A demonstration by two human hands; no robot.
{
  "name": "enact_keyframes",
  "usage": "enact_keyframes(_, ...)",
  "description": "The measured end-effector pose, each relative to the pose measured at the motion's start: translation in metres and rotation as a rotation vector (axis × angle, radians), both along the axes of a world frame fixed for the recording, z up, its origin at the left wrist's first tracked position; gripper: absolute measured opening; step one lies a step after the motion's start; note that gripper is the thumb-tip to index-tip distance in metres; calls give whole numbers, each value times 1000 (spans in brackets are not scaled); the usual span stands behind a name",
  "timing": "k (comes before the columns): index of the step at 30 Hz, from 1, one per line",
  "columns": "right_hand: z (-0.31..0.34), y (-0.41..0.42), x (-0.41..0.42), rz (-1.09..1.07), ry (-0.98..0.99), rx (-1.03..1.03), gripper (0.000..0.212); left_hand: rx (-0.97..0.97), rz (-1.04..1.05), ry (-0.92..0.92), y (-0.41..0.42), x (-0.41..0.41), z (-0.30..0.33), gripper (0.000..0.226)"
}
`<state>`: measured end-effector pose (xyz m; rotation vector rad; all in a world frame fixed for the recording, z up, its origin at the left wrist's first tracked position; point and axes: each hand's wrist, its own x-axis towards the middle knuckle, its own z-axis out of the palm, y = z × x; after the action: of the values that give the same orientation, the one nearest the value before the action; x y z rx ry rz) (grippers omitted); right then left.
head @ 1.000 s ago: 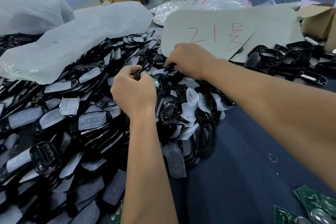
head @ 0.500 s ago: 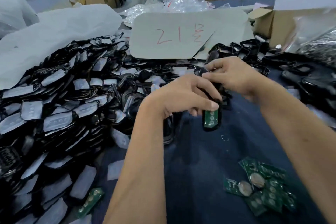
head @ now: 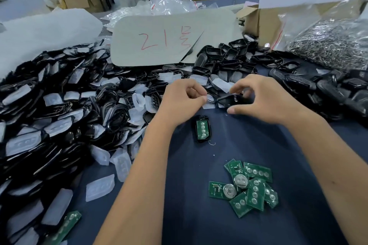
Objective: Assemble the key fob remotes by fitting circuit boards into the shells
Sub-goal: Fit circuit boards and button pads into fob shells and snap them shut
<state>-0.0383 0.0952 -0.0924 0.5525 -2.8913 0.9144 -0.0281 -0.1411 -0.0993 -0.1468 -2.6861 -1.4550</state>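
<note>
My right hand [head: 260,101] pinches an empty black shell [head: 229,100] between thumb and fingers, just above the near edge of the shell heap. My left hand [head: 182,102] has curled fingers, with thumb and index tip meeting at that shell's left end. Below the hands, a black shell half with a green circuit board [head: 202,129] seated in it lies face up on the blue cloth, and neither hand touches it. Several loose green circuit boards [head: 250,186], some showing coin cells, lie in a small heap near my right forearm.
A large heap of black shells with translucent button pads [head: 59,117] fills the left side. More black shells [head: 328,89] lie at the right. A cardboard sheet with red writing [head: 169,40], a bag of metal rings [head: 330,43] and boxes stand behind. A stray board [head: 65,226] lies bottom left.
The shell with the green board, held in both hands before, now lies on the cloth. My right hand has taken up an empty black shell, and the view has shifted right.
</note>
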Motion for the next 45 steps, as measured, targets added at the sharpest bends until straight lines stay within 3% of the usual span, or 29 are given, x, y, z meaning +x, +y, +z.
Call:
enact_keyframes(6,-7,8,1,19,35,-36,40,-128,-47,129,26,-1,-11,17)
enact_keyframes(17,-15,15,0,34,0,-146,32,-162,-30,76,31,-2,-16,25)
enact_keyframes(24,-17,18,-2,11,-23,-260,7,-153,8,73,35,-4,-16,19)
enact_keyframes(31,-11,15,4,46,23,-138,35,-193,-7,68,34,-1,-13,19)
enact_keyframes(36,-14,14,4,43,34,-188,18,-154,9,74,37,2,-11,19)
enact_keyframes(40,-16,12,0,3,24,-170,13,-233,-45,176,38,3,-8,16)
enact_keyframes(45,-18,13,-2,-4,-138,-296,15,-343,-167,299,36,4,-4,11)
